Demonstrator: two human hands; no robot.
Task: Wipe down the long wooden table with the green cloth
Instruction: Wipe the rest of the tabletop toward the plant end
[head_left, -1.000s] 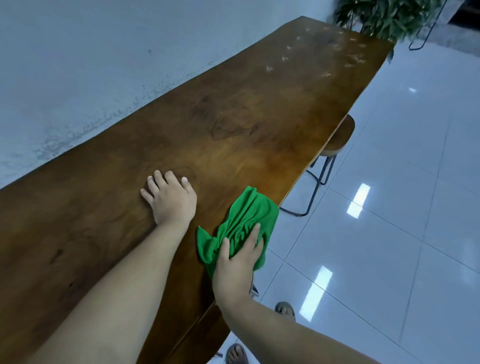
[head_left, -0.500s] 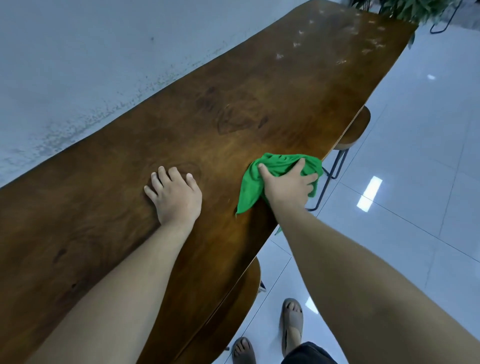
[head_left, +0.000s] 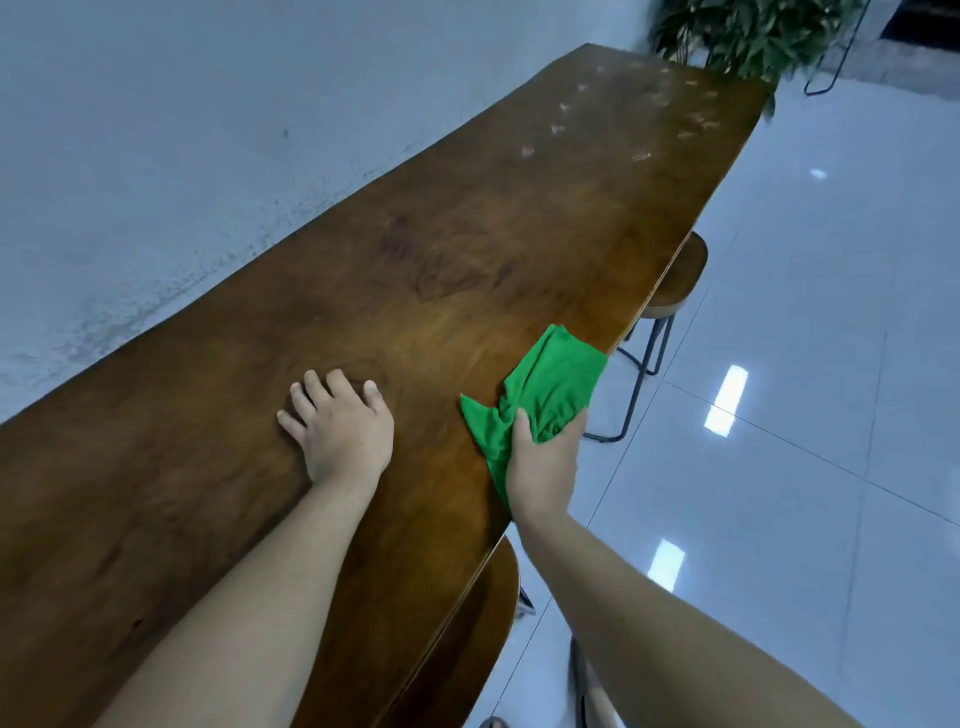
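Note:
The long wooden table (head_left: 467, 249) runs from the lower left to the upper right along a grey wall. My right hand (head_left: 543, 462) grips the green cloth (head_left: 550, 384) at the table's near edge, with part of the cloth spread on the wood and a strip hanging over the edge under my palm. My left hand (head_left: 340, 426) lies flat on the tabletop, palm down and fingers apart, a short way left of the cloth. Pale dusty smudges (head_left: 639, 124) mark the far end of the table.
Two round wooden stools stand under the near edge, one (head_left: 675, 286) beyond the cloth on black metal legs and one (head_left: 467, 644) below my right forearm. A potted plant (head_left: 748, 36) stands past the far end. Glossy white floor tiles (head_left: 805, 415) fill the right side.
My right hand has pulled the cloth back along the near edge toward me, after having pushed it forward half a second ago. My left hand has stayed planted on the table.

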